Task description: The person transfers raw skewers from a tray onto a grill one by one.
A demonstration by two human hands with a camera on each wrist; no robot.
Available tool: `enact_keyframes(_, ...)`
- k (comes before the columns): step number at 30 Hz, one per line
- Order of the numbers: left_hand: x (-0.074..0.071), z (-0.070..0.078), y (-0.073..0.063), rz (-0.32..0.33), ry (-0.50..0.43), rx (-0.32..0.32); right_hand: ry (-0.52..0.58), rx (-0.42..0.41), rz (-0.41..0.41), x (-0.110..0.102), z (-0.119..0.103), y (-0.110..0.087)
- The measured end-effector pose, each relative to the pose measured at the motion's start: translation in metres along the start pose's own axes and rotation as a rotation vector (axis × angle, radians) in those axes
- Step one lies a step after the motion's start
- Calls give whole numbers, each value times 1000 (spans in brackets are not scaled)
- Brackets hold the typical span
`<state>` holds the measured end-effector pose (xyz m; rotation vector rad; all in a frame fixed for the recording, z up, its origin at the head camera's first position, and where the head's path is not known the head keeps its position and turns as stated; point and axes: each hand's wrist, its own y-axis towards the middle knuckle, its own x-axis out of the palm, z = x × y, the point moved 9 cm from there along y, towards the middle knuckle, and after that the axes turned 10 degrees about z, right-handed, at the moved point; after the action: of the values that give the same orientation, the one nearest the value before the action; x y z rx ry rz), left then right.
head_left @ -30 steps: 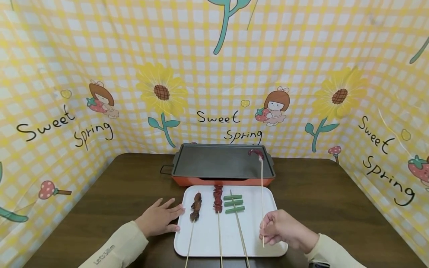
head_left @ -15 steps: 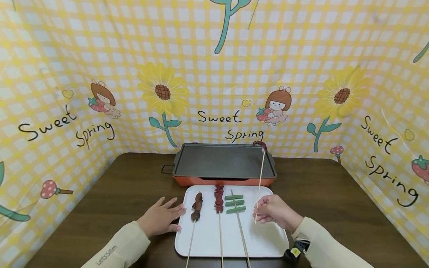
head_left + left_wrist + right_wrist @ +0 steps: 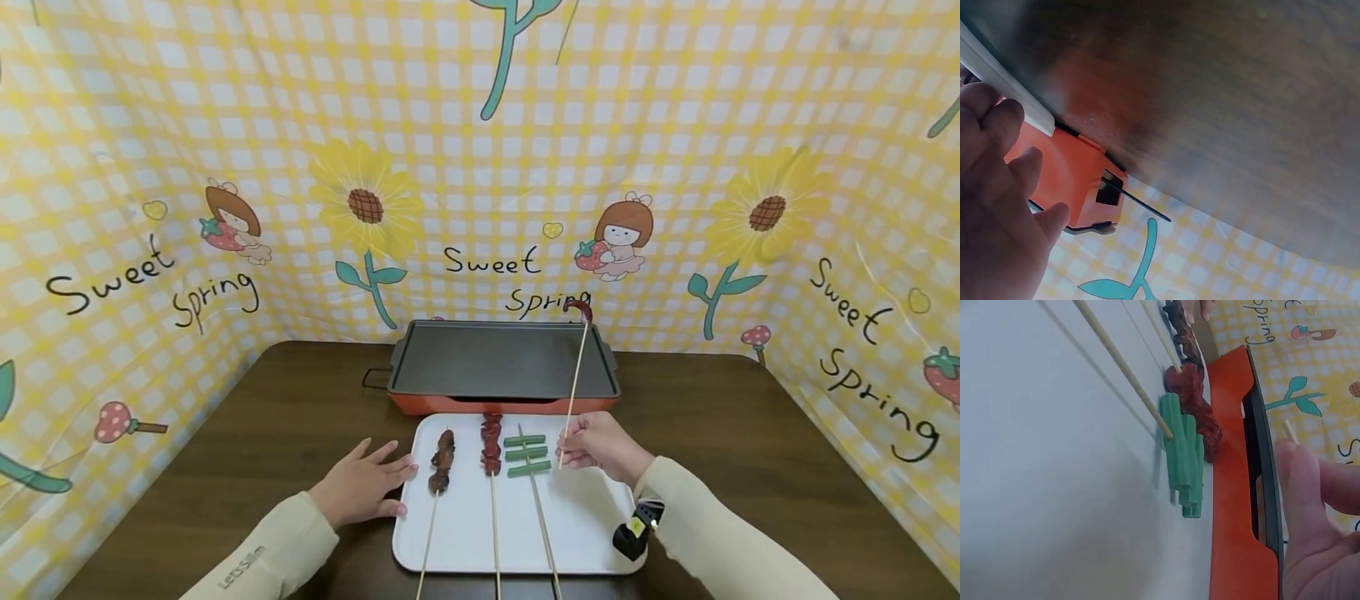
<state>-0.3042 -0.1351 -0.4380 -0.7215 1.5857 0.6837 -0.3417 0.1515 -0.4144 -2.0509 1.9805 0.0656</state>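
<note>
My right hand point(image 3: 603, 446) pinches the lower part of a thin wooden skewer point(image 3: 575, 383) that carries a dark red, curled piece like an octopus tentacle point(image 3: 579, 311). The skewer tilts up over the right side of the grill pan point(image 3: 495, 358). In the right wrist view, only its stick end point(image 3: 1290, 432) shows between thumb and finger. My left hand point(image 3: 363, 485) rests with spread fingers at the left edge of the white tray point(image 3: 600, 533). On the tray lie a brown meat skewer point(image 3: 442, 462), a red meat skewer point(image 3: 491, 446) and a green bean-like skewer point(image 3: 527, 455).
The orange-sided grill stands behind the tray, with a wire handle point(image 3: 375, 379) on its left. Brown tabletop point(image 3: 720, 467) extends on both sides. A yellow checked cloth point(image 3: 465, 167) hangs around the table's back and sides. The sticks of the lying skewers overhang the tray's front edge.
My right hand has moved forward and left with the tentacle skewer, whose tip rose toward the grill's back edge. The left hand stays at the tray's edge.
</note>
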Motion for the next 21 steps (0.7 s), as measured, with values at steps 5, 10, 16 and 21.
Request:
enact_keyframes(5,0,0,1,1,-18,-1,-14,25,35,-5,-4,9)
enact_keyframes(10,1,-1,-1,0,-24,-25,-46,86,69,-10,-1,16)
enact_keyframes(16,-1,-1,-1,4,-9,-26,-49,106,59,-9,0,18)
enact_keyframes(21,0,0,-2,4,-14,-28,-55,104,53,-8,1,18)
